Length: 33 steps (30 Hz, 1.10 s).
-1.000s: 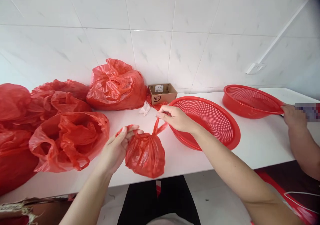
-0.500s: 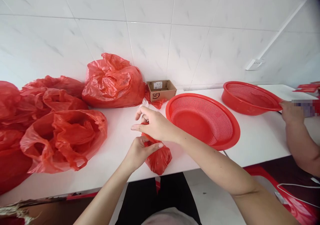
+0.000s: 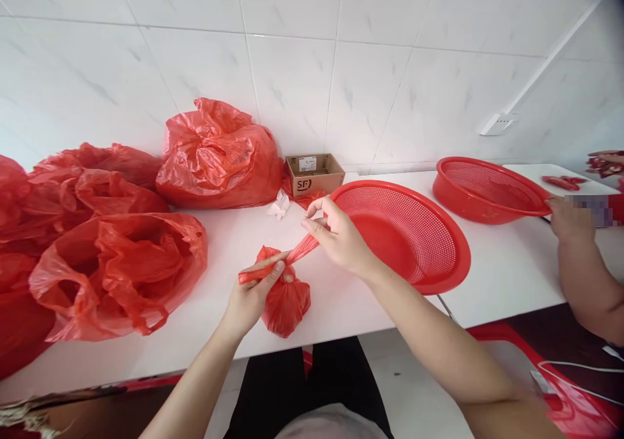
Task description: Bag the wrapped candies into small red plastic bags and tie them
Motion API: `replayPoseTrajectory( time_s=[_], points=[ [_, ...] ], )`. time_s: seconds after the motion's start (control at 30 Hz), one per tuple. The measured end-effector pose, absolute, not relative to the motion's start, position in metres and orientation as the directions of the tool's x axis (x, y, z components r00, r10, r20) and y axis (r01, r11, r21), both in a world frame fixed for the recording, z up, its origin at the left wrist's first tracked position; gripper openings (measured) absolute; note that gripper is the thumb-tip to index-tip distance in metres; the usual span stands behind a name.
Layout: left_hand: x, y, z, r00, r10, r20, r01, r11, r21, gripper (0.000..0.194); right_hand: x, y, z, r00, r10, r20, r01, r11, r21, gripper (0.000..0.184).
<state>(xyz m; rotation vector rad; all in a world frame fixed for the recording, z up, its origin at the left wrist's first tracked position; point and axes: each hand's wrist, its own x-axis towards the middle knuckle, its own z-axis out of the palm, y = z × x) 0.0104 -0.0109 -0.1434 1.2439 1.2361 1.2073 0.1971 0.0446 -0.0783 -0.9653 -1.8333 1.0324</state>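
Stretching the twisted handle of a small red plastic bag (image 3: 286, 309) — hands held apart.
Handle is clamped by the left hand (image 3: 250, 299) and pinched by the right hand (image 3: 340, 239) — bag is rested on a white table (image 3: 341, 315), near a round red plastic colander (image 3: 400, 227).

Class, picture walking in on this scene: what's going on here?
A person at a white table stretches the handle of a small red plastic bag between their left hand and right hand. Larger red plastic bags lie bunched to the left. A red perforated basket sits beside the right hand. Further right, a co-worker's hand grips the rim of a second red basket.
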Motion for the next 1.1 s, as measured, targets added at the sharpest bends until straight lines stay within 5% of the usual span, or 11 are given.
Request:
replayPoseTrajectory(
  time_s=[0.13, 0.27, 0.37, 0.47, 0.57, 0.7, 0.87, 1.1],
  points=[
    [-0.003, -0.012, -0.141, -0.034, 0.998, 0.057, 0.127, -0.053, 0.99, 0.029, 0.201, 0.021, -0.088, -0.349, 0.909, 0.227, 0.229, 0.318, -0.92, 0.014],
    [-0.019, -0.014, -0.142, 0.027, 0.988, 0.149, 0.225, -0.151, 0.962, 0.015, 0.204, 0.004, -0.117, -0.414, 0.908, 0.069, 0.407, 0.252, -0.878, 0.007],
    [-0.021, -0.016, -0.144, 0.129, 0.962, 0.24, 0.29, -0.268, 0.919, 0.008, 0.202, 0.005, -0.13, -0.419, 0.896, 0.149, 0.511, 0.368, -0.777, 0.01],
    [-0.015, -0.017, -0.143, 0.243, 0.932, 0.27, 0.283, -0.334, 0.899, 0.004, 0.194, 0.013, -0.133, -0.446, 0.835, 0.323, 0.394, 0.507, -0.767, 0.025],
    [-0.009, -0.018, -0.143, 0.267, 0.924, 0.274, 0.227, -0.337, 0.914, 0.003, 0.183, 0.015, -0.137, -0.499, 0.796, 0.342, 0.186, 0.484, -0.855, 0.031],
    [0.0, -0.02, -0.151, 0.084, 0.932, 0.351, 0.25, -0.361, 0.899, 0.01, 0.164, 0.002, -0.154, -0.372, 0.878, 0.301, 0.056, 0.345, -0.937, 0.021],
    [0.014, -0.019, -0.172, -0.125, 0.842, 0.525, 0.444, -0.426, 0.789, 0.014, 0.15, -0.016, -0.168, -0.262, 0.907, 0.329, 0.117, 0.369, -0.922, 0.016],
    [0.011, -0.02, -0.176, -0.131, 0.839, 0.529, 0.452, -0.424, 0.785, 0.011, 0.167, 0.004, -0.157, -0.469, 0.882, 0.057, -0.137, -0.008, -0.991, 0.017]
  ],
)
